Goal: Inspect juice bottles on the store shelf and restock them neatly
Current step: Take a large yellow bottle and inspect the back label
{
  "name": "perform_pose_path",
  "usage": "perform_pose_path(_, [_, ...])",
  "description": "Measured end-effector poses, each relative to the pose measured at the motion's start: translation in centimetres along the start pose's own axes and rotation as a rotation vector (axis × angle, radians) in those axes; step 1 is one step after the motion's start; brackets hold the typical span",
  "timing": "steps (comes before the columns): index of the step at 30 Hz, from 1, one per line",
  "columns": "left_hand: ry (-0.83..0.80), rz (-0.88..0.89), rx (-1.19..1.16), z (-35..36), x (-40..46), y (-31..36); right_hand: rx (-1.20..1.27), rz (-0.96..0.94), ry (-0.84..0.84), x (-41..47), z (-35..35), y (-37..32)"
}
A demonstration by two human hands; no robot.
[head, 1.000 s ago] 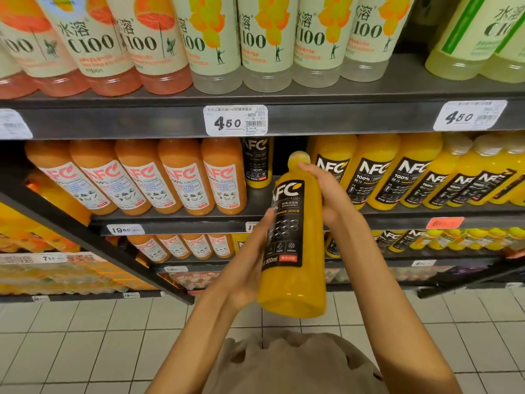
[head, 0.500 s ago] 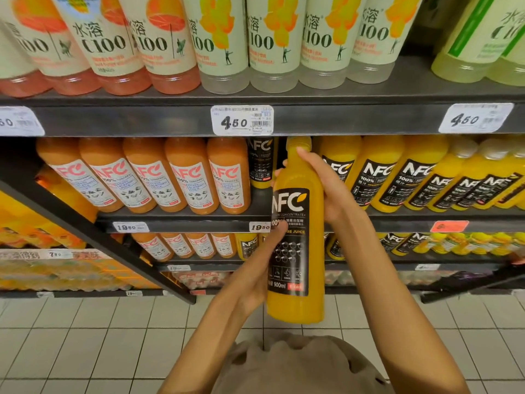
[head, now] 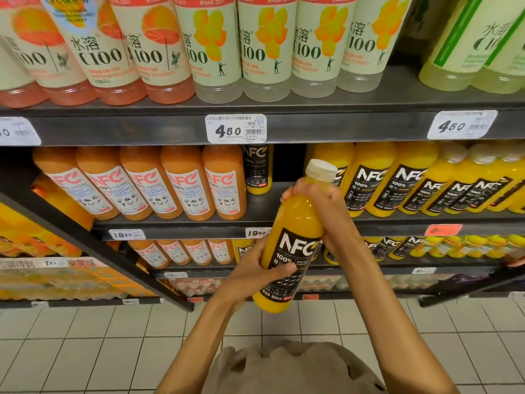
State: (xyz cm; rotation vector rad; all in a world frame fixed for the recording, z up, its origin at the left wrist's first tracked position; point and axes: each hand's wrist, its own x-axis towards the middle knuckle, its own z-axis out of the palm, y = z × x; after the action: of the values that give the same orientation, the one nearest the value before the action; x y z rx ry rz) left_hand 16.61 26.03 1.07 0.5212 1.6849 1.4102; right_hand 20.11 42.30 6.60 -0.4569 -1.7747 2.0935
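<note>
Yellow plastic juice bottle with a black NFC label [head: 295, 245] is held tilted in front of the dark metal shelf [head: 176, 226], its white cap [head: 321, 170] leaning to the upper right. The neck below the cap is gripped by the right hand [head: 321, 206], and the lower body is clasped by the left hand [head: 255, 268], with the thumb laid over the label. Part of the label is hidden by this thumb. Behind, orange guava bottles with white labels [head: 176, 183] are lined on the left and yellow NFC bottles [head: 397, 180] on the right. Between them a dark gap [head: 288, 163] is seen. Small label text is hard to read.
</note>
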Motion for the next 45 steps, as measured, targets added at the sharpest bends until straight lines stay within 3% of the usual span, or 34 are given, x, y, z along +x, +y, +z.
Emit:
perform_pose_path(5, [-0.047, 0.056, 0.048, -0.4, 1.3, 0.4, -0.081, -0.243, -0.198, -1.8, 0.2, -2.8])
perform_pose_path(14, [-0.029, 0.167, 0.183, 0.1, 2.0, 1.9, -0.236, -0.380, -0.454, -3.3, -0.6, -6.4])
perform_pose_path(20, [-0.038, 0.166, 0.107, 1.0, 1.6, 1.9, -0.033, -0.293, -0.303, -2.9, -1.4, -6.0])
perform_pose_path(26, [-0.018, 0.113, -0.001, 1.7, 0.7, 2.1, 0.242, 0.062, 0.059, -0.9, -2.5, -3.8])
perform_pose_path(29, [-0.035, 0.022, -0.082, 2.1, 0.3, 1.9, 0.223, 0.177, 0.081, 0.0, -3.1, -3.0])
perform_pose_path(34, [-0.109, -0.067, -0.264, 1.6, 0.1, 1.5, 0.213, 0.204, 0.016, 0.8, -3.8, -1.9])
perform_pose_path(40, [-0.206, -0.134, -0.459, 1.4, 0.2, 0.5, 0.424, 0.244, -0.104, 0.9, -2.8, 0.3])
perform_pose_path(42, [-0.156, -0.134, -0.426, 1.2, 0.3, 0.4, 0.425, 0.255, -0.035, 0.7, -2.6, 0.4])
perform_pose_path(45, [-0.061, -0.080, -0.160, 0.7, 0.3, 0.7, 0.281, 0.282, 0.132, 0.8, -2.4, 0.2])
